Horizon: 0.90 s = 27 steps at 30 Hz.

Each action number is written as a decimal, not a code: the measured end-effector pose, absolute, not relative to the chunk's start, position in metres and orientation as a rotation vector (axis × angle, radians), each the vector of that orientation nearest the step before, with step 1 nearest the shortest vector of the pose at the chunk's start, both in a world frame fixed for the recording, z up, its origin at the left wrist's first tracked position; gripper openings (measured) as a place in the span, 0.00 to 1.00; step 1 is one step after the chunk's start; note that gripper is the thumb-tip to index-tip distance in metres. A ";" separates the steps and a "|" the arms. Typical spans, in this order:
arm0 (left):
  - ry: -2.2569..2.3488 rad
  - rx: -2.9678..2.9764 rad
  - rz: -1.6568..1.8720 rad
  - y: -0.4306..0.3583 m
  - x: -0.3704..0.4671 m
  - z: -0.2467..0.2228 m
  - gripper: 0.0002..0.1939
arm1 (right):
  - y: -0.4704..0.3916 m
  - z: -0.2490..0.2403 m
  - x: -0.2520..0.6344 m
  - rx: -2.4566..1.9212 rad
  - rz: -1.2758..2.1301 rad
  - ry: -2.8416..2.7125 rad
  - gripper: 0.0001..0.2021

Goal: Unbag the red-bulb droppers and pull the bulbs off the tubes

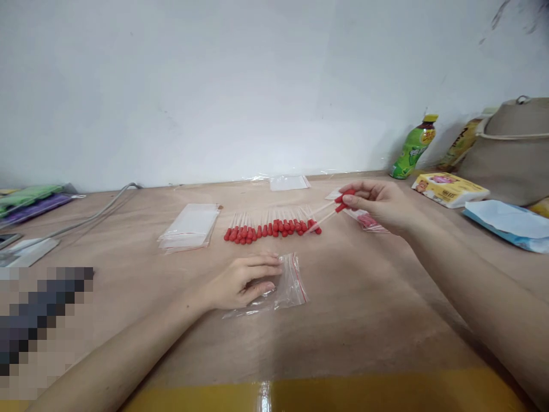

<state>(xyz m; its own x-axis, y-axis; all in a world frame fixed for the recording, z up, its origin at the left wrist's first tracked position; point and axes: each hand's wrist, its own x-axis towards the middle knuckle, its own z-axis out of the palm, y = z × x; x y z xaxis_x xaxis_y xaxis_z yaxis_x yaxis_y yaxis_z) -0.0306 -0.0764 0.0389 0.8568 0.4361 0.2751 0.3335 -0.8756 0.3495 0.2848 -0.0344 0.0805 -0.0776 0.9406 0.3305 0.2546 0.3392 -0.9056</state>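
1. Your left hand lies flat, palm down and fingers loosely spread, on a small clear zip bag with a red seal line. It presses the bag to the tabletop rather than closing round it.
2. Your right hand is raised a little above the tabletop, thumb and fingers pinched on the red bulb ends of two droppers. Their clear stems slant down and away from that hand, towards your left.
3. The tips of those two droppers reach the near end of a row of red-capped droppers, which lies on the tabletop beyond your left hand and to the left of your right hand.
4. Just under and behind your right hand lies a filled clear bag with red inside.
5. Beyond your left hand and further to its left sits a stack of empty clear bags. Another clear bag lies beyond the row, near the wall.
6. Past your right hand, to its right, a green bottle leans by the wall, with a yellow tissue pack beside it and a beige bag further right.
7. Far to the left of your left hand a grey cable runs across the tabletop.
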 end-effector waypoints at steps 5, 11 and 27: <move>0.542 2.744 0.300 -0.086 -0.017 0.033 0.22 | -0.015 0.051 0.272 -1.044 0.199 -1.604 0.09; 0.594 2.791 0.083 -0.087 -0.015 0.032 0.24 | -0.006 0.020 0.242 -1.034 -0.257 -1.813 0.08; 0.581 2.791 0.142 -0.088 -0.015 0.033 0.24 | -0.017 0.019 0.230 -1.283 -0.354 -1.822 0.09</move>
